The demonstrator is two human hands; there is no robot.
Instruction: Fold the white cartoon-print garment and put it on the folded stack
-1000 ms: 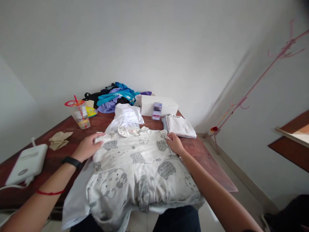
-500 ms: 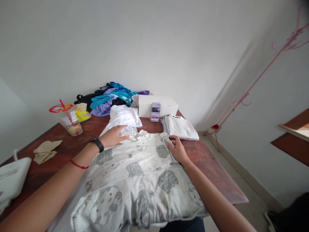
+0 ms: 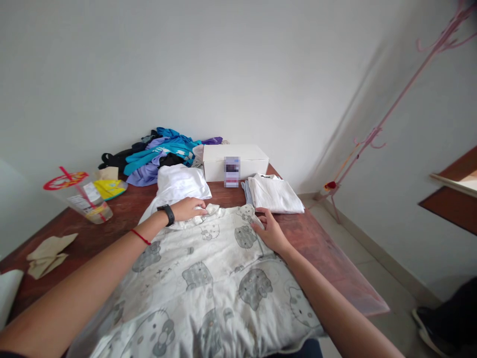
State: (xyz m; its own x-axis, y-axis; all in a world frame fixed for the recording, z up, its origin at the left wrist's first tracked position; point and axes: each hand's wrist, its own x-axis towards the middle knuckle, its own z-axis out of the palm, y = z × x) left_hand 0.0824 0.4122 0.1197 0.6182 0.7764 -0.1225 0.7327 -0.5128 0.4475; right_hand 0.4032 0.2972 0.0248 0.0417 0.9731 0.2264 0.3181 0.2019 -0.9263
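Note:
A padded white garment with grey cat prints [image 3: 208, 278] lies spread over the near part of a dark wooden table [image 3: 316, 248]. My left hand [image 3: 190, 209], with a black band and a red string at the wrist, pinches the garment's collar at its far edge. My right hand [image 3: 270, 231] lies flat on the garment's far right corner, fingers stretched out. A folded white shirt [image 3: 274, 194] sits just beyond the right hand.
Behind the garment lie a crumpled white cloth [image 3: 179, 181], a white box [image 3: 234, 161] and a heap of blue, purple and black clothes [image 3: 160, 151]. A plastic cup with a red straw [image 3: 80, 196], brown paper napkins [image 3: 46, 251] and a pink coat stand [image 3: 391, 109] flank the table.
My left hand moved from the garment's left shoulder across to the collar in the middle. My right hand stayed at the right corner. The view shifted closer and to the right.

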